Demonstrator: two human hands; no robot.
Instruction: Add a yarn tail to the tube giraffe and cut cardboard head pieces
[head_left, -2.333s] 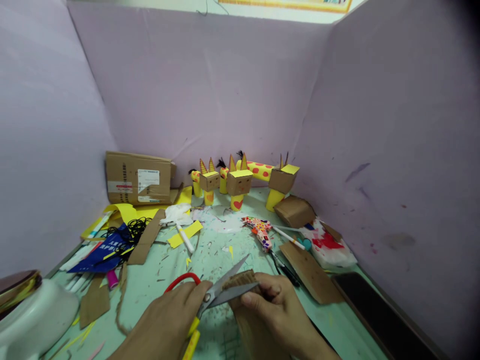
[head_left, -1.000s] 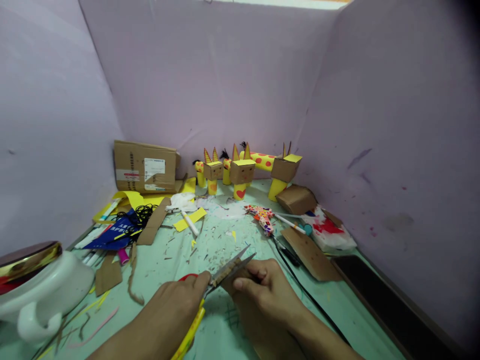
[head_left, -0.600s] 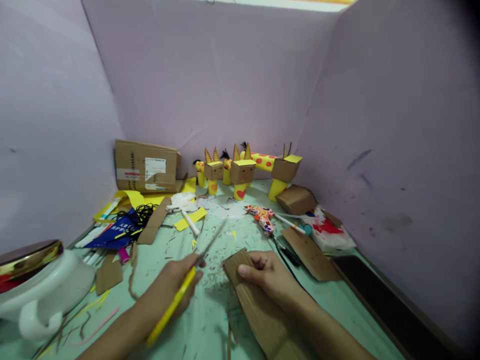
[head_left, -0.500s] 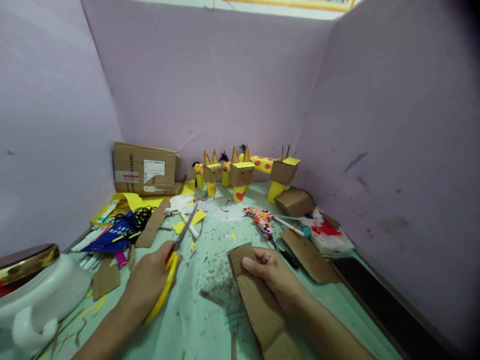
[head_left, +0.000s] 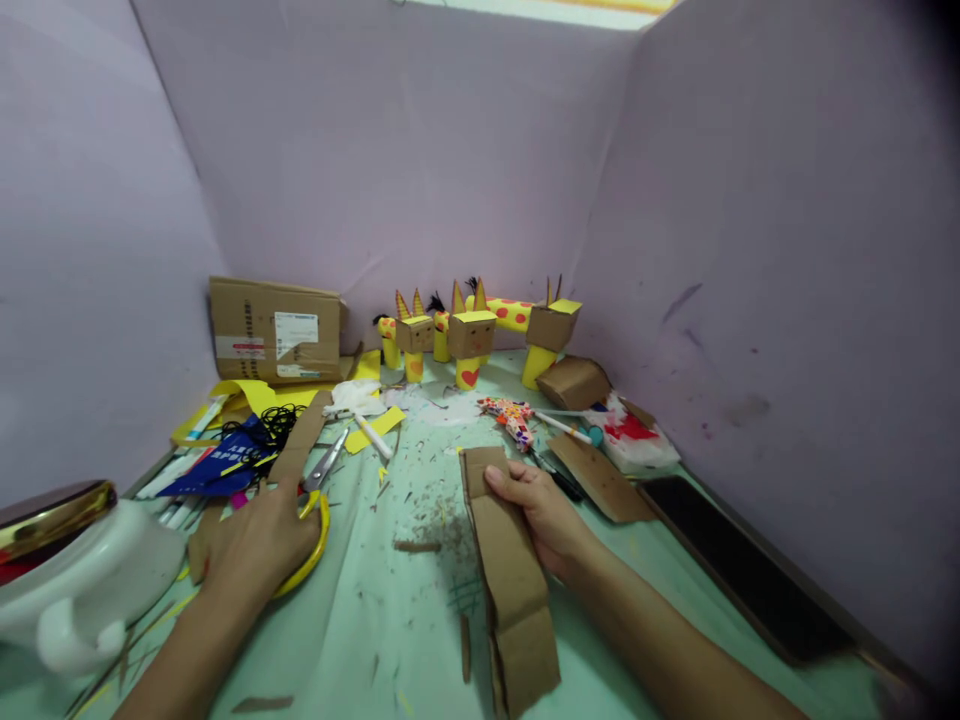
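Observation:
My right hand (head_left: 544,505) pinches the upper part of a long folded cardboard strip (head_left: 514,580), thumb on its face. The strip slants down toward me. At the left, my left hand (head_left: 262,535) is low over the table, around the yellow handle of a pair of scissors (head_left: 324,535). Their blades point away and are slightly parted; part of the handle and most of the fingertips are hidden. Just beyond that hand are a flat cardboard piece (head_left: 301,435) and a tangle of black cord (head_left: 274,430).
Yellow-and-cardboard animal figures (head_left: 471,345) stand at the back beside a cardboard box (head_left: 276,330). A white pot (head_left: 97,580) sits front left. Along the right lie a dark flat tray (head_left: 739,565), a cardboard sheet (head_left: 600,478) and a white-and-red packet (head_left: 634,440). Scraps litter the green cloth.
My left hand has moved left and down with the scissors, lowering the blades toward the table. My right hand still holds the cardboard strip, now more upright in view. The view has shifted slightly.

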